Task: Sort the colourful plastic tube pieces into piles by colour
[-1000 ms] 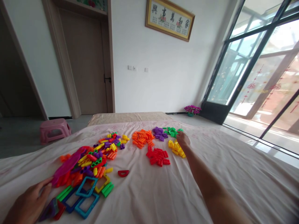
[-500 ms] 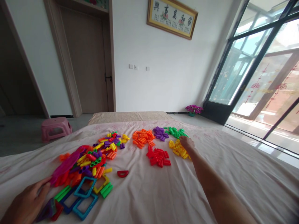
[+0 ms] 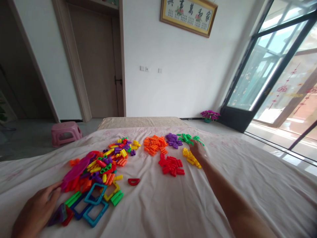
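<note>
My left hand [image 3: 37, 209] pinches the near end of a flat magenta plastic piece [image 3: 78, 170], which leans over a mixed heap of toy building tubes [image 3: 106, 167]. Close to that hand lie a purple triangular frame [image 3: 57, 215] and blue square frames [image 3: 95, 214]. My right hand [image 3: 197, 149] reaches down at the near edge of a pile of green tubes [image 3: 186, 138]; its fingertips are hidden. Yellow tubes [image 3: 191, 158] sit just below this hand. Nearby are separate piles of purple tubes [image 3: 173, 140], orange tubes [image 3: 155, 144] and red tubes [image 3: 171, 165].
A pale sheet [image 3: 153, 208] covers the surface under the pieces. A red half-ring piece [image 3: 133, 181] lies alone between the heap and the sorted piles. On the floor stand a pink stool [image 3: 66, 132] and a potted purple plant [image 3: 210, 115].
My right hand has shifted slightly from beside the yellow pile onto the green pile's edge. My left hand keeps hold of the magenta piece. The whole view has swung a little.
</note>
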### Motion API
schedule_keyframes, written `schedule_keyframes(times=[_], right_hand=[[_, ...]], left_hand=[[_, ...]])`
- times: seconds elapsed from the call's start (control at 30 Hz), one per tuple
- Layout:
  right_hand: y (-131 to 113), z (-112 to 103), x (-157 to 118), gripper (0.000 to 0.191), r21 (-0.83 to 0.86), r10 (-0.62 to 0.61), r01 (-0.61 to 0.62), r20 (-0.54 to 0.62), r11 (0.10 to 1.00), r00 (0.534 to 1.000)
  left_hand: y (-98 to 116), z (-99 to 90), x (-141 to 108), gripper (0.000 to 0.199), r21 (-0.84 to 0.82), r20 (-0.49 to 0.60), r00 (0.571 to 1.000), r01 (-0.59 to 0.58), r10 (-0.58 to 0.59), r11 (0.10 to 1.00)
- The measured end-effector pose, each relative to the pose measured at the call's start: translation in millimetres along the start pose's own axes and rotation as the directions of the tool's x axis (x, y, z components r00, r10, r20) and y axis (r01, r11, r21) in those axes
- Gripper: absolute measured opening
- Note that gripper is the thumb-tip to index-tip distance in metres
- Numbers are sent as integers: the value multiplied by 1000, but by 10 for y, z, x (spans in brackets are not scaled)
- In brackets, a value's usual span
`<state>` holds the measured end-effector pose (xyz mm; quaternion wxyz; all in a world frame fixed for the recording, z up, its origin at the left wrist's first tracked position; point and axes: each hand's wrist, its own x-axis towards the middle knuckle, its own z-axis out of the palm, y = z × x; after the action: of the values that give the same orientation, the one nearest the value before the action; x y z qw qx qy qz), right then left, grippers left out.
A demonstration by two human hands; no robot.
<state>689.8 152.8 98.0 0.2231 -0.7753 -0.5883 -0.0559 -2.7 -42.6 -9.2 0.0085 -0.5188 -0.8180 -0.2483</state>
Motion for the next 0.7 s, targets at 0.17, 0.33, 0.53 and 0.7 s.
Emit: schedule_keyframes(times=[0.17,0.33,0.53,0.7], right_hand=[[-850,-18,-582,29,335,-380,335,78,881,922],[-1630,-23,-1411,23,541,-738,589,93,601,668],[-2240,-101,-2106,30,533,-883,719,128,445,452],[-2511,-82,-2399,58,459,-867,736,241,498,436]], left_hand=[[221,-199,-105,48,-85,60,998,-5,10,996],[392,-334,-162,51,-79,77,997,2,5,997],[419,-362,-182,53,-94,67,998,-3,9,996],[407,-335,-186,53,-85,40,999,-3,6,996]])
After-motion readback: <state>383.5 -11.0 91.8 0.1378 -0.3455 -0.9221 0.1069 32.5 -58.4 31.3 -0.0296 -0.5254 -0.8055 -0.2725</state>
